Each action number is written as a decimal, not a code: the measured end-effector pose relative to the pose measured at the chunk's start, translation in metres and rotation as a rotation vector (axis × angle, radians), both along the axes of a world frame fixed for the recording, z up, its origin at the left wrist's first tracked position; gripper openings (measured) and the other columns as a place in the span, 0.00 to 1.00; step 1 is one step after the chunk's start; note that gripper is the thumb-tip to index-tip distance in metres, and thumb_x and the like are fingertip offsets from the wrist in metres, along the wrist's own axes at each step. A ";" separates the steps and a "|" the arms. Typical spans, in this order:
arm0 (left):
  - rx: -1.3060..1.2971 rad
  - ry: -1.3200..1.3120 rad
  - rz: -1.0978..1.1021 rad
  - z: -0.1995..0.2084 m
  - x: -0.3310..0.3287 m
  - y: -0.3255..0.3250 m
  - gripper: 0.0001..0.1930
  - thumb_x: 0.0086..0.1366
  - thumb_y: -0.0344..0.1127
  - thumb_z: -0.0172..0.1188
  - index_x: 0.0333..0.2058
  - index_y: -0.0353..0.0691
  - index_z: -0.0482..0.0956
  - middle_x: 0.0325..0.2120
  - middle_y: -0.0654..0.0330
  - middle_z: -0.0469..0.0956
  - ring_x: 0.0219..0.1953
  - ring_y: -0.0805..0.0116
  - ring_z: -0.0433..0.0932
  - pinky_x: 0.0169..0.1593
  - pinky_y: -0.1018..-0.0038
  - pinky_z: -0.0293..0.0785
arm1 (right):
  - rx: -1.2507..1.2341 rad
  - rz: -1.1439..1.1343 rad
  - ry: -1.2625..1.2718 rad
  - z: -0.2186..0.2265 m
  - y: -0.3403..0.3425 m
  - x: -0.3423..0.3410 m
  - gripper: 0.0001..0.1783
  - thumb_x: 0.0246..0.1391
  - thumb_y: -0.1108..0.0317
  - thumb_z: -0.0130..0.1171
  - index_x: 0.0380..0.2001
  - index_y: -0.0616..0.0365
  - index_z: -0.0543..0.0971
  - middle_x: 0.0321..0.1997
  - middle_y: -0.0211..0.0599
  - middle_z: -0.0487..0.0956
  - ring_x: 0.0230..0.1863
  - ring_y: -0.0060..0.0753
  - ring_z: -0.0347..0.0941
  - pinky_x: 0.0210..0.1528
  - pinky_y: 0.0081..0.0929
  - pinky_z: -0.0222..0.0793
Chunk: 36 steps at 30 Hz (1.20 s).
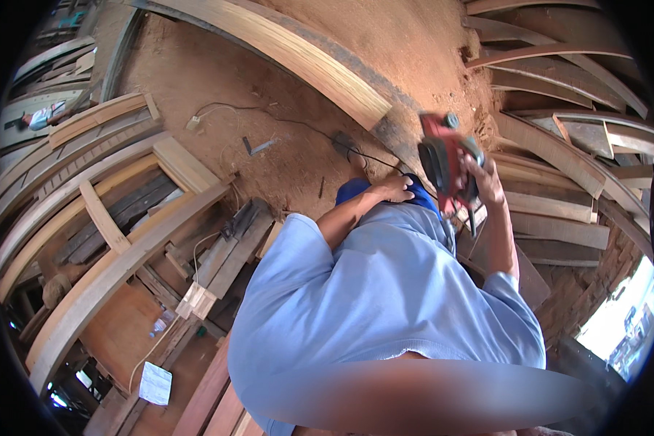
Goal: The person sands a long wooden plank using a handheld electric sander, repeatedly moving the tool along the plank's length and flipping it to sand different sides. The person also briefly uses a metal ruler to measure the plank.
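Note:
My right hand [485,180] is wrapped round the handle of a red and black electric planer [443,163], raised on the right by the near end of a long wooden board [312,65]. The planer is tilted and a little blurred; part of its underside is hidden. On the blue cloth over my leg rests my left hand [394,189], with fingers laid out and somewhat apart. A dark power cord [291,120] passes close to those fingers; I cannot tell whether they touch it. The board lies on a darker timber support.
Curved and straight timbers [559,145] are stacked on the right. To the left stands a wooden frame [116,261] beside a narrow bench [229,254]. A metal square [258,147] and a pale socket block [193,123] lie on the dirt floor. Far left, another person [45,116] is visible.

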<state>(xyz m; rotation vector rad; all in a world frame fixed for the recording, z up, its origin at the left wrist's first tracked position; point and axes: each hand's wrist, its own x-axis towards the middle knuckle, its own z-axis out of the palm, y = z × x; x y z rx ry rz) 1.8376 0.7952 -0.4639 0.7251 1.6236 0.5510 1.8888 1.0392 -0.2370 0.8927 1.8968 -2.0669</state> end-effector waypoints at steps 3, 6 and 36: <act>0.195 -0.081 -0.077 0.012 0.018 0.019 0.44 0.56 0.52 0.63 0.65 0.31 0.60 0.60 0.37 0.68 0.63 0.45 0.68 0.66 0.63 0.63 | 0.060 0.051 0.150 -0.016 0.006 -0.026 0.18 0.60 0.53 0.59 0.28 0.59 0.77 0.20 0.28 0.74 0.22 0.21 0.70 0.26 0.24 0.65; 0.396 -0.091 -0.158 0.023 0.033 0.043 0.58 0.53 0.53 0.65 0.70 0.30 0.38 0.70 0.36 0.47 0.72 0.46 0.51 0.73 0.65 0.50 | 0.194 0.003 0.170 -0.017 0.009 -0.045 0.18 0.60 0.54 0.60 0.27 0.59 0.77 0.20 0.28 0.75 0.23 0.20 0.70 0.26 0.23 0.65; 0.478 0.195 -0.379 -0.001 0.055 0.051 0.15 0.56 0.46 0.63 0.35 0.41 0.81 0.36 0.51 0.82 0.43 0.50 0.80 0.48 0.56 0.72 | 0.482 -0.049 -0.056 -0.048 0.024 0.046 0.23 0.67 0.51 0.52 0.28 0.60 0.77 0.19 0.28 0.72 0.19 0.20 0.65 0.22 0.27 0.63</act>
